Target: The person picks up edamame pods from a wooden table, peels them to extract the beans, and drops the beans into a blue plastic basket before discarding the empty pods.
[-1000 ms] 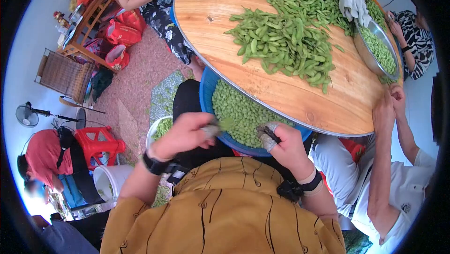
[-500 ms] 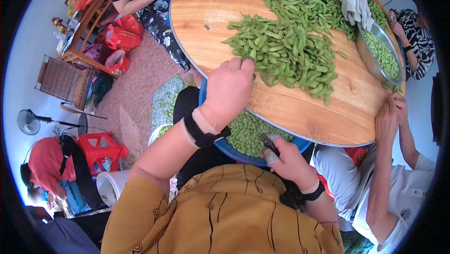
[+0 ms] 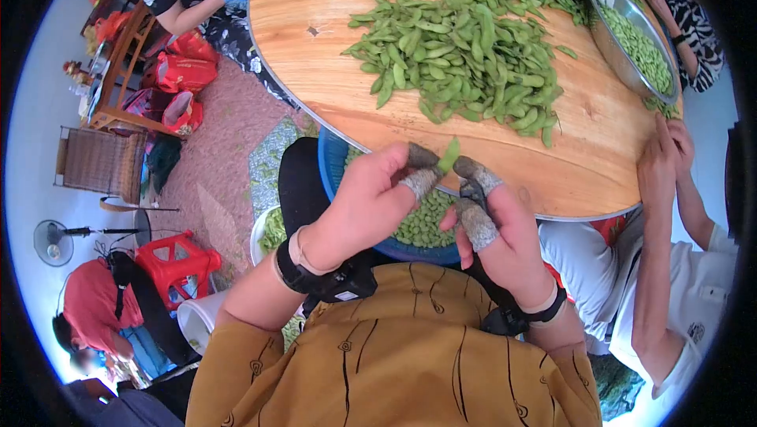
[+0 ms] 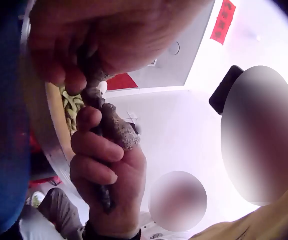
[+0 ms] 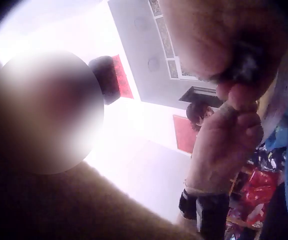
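Observation:
Between the two hands, in the head view, a green pod stands over the table's near edge. My left hand pinches it between thumb and forefinger, both tips wrapped in grey coverings. My right hand, its fingertips wrapped too, is curled round a small dark tool beside the pod. In the left wrist view the dark tool runs along the right palm. Below the hands, a blue basket holds shelled beans. The pod pile lies just beyond.
The round wooden table bears more pods, and a metal bowl of beans sits at its right edge with a grey cloth. People sit left and right. A red stool, a fan and a white bucket stand at the left.
My left hand reached to the pod pile, then came back toward my right hand with a pod. My right hand has risen to the table's edge. The head view has shifted slightly.

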A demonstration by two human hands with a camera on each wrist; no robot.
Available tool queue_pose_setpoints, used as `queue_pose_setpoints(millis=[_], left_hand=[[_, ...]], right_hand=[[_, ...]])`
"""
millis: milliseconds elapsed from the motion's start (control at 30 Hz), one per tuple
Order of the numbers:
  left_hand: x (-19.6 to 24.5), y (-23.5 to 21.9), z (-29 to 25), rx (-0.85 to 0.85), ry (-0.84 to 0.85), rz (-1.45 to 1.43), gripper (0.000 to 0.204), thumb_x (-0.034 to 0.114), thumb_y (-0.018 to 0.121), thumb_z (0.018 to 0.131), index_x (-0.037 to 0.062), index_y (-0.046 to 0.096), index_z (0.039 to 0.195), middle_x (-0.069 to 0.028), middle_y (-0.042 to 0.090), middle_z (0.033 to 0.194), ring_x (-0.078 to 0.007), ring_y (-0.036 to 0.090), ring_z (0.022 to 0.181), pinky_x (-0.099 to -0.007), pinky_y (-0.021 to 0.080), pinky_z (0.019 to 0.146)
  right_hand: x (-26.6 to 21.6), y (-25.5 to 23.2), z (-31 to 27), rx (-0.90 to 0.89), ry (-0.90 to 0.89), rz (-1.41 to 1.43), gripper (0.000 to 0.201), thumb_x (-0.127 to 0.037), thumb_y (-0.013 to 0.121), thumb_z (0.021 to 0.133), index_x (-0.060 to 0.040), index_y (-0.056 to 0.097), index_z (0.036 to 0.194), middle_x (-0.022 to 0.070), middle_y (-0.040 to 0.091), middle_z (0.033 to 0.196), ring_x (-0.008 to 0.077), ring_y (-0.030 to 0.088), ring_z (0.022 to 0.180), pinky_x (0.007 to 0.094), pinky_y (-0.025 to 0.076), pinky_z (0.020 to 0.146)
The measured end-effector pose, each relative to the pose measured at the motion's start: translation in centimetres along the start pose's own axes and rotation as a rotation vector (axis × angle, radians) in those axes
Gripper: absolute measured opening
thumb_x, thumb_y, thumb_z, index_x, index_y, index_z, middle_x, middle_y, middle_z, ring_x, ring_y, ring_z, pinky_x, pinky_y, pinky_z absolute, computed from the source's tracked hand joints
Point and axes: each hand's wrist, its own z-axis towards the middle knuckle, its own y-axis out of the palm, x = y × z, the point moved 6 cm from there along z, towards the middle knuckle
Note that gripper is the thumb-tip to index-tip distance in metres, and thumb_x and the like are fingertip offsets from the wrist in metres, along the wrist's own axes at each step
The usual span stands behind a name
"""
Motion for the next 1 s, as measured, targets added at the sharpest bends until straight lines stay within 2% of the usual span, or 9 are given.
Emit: queue_pose_setpoints(millis=[133, 200, 400, 633, 700, 733, 800, 833, 1000], left_hand=[[-1.1, 0.8, -0.6, -0.148, -0.092, 0.099, 0.023, -0.006, 0.044, 0.082, 0.0004, 0.057, 0.1, -0.0004, 0.058, 0.08, -0.007, 0.05, 0.069, -0.0231, 0.043, 0.061], [0.2, 1.1, -0.8, -0.144, 0.219, 0.366, 0.026, -0.008, 0.043, 0.076, -0.0012, 0.056, 0.098, -0.009, 0.059, 0.079, -0.0186, 0.056, 0.069, -0.0304, 0.046, 0.063], [0.9, 1.2, -1.5, -0.078, 0.342, 0.67, 0.032, -0.009, 0.047, 0.063, -0.001, 0.054, 0.093, -0.0216, 0.056, 0.08, -0.0435, 0.055, 0.078, -0.0405, 0.048, 0.068], [1.0, 1.2, -2.6, -0.086, 0.489, 0.79, 0.023, -0.008, 0.053, 0.071, -0.0012, 0.054, 0.093, -0.0157, 0.056, 0.079, -0.035, 0.056, 0.071, -0.0399, 0.047, 0.063], [-0.8, 0.8, -2.3, -0.283, 0.237, 0.284, 0.014, 0.002, 0.06, 0.081, -0.0002, 0.054, 0.093, -0.0139, 0.055, 0.074, -0.0272, 0.053, 0.06, -0.0341, 0.045, 0.058], [-0.9, 0.8, -2.4, -0.285, 0.235, 0.285, 0.014, 0.002, 0.06, 0.081, -0.0002, 0.054, 0.093, -0.0139, 0.055, 0.074, -0.0272, 0.053, 0.06, -0.0341, 0.045, 0.058], [-3.2, 1.9, -3.2, -0.47, -0.297, -0.66, 0.014, 0.014, 0.058, 0.091, 0.0019, 0.055, 0.097, -0.0059, 0.057, 0.075, -0.0158, 0.05, 0.059, -0.0268, 0.042, 0.056], [-3.4, 2.5, -3.6, -0.556, -0.29, -0.88, 0.016, 0.018, 0.055, 0.093, 0.0035, 0.056, 0.099, -0.0021, 0.058, 0.079, -0.0118, 0.053, 0.064, -0.0239, 0.041, 0.057], [-4.9, 2.3, -3.0, -0.361, -0.37, -0.536, 0.014, 0.014, 0.057, 0.09, 0.0014, 0.055, 0.094, -0.006, 0.06, 0.08, -0.0133, 0.057, 0.065, -0.0277, 0.047, 0.06]], right_hand=[[0.6, 0.0, 0.2, -0.012, 0.07, 0.015, 0.04, -0.003, 0.044, 0.09, -0.0021, 0.042, 0.13, 0.0025, 0.061, 0.084, 0.0053, 0.051, 0.056, 0.0194, 0.044, 0.047], [1.2, -0.2, 0.2, -0.003, 0.102, 0.041, 0.039, -0.003, 0.044, 0.09, -0.0026, 0.043, 0.129, 0.0017, 0.06, 0.083, 0.0049, 0.05, 0.055, 0.019, 0.043, 0.047], [1.5, 0.1, 0.1, -0.037, 0.088, 0.057, 0.039, -0.003, 0.044, 0.09, -0.0046, 0.045, 0.128, 0.0007, 0.059, 0.081, 0.004, 0.048, 0.054, 0.0184, 0.041, 0.045], [2.3, 0.1, -0.2, -0.094, 0.183, 0.069, 0.028, -0.004, 0.046, 0.09, -0.0036, 0.052, 0.117, -0.0004, 0.056, 0.073, 0.0038, 0.043, 0.047, 0.0184, 0.036, 0.04], [1.7, 0.2, -0.5, -0.111, 0.204, 0.14, 0.026, -0.005, 0.047, 0.091, -0.0036, 0.053, 0.115, -0.0003, 0.056, 0.072, 0.004, 0.042, 0.046, 0.0185, 0.034, 0.04], [1.4, 0.5, -0.7, -0.142, 0.275, 0.255, 0.025, -0.006, 0.047, 0.091, -0.0039, 0.054, 0.114, -0.0002, 0.055, 0.071, 0.0043, 0.042, 0.045, 0.0187, 0.034, 0.04], [0.7, 0.7, -1.0, -0.173, 0.344, 0.372, 0.024, -0.007, 0.047, 0.091, -0.0042, 0.054, 0.113, -0.0001, 0.055, 0.071, 0.0046, 0.041, 0.045, 0.019, 0.033, 0.039], [0.7, 0.8, -1.2, -0.184, 0.41, 0.458, 0.023, -0.007, 0.048, 0.091, -0.0042, 0.055, 0.112, 0.0, 0.055, 0.07, 0.0047, 0.041, 0.045, 0.0192, 0.033, 0.039], [2.3, 0.4, -1.0, -0.084, 0.442, 0.406, 0.02, -0.007, 0.048, 0.09, -0.004, 0.056, 0.109, 0.0002, 0.055, 0.07, 0.0052, 0.044, 0.047, 0.02, 0.035, 0.04]])
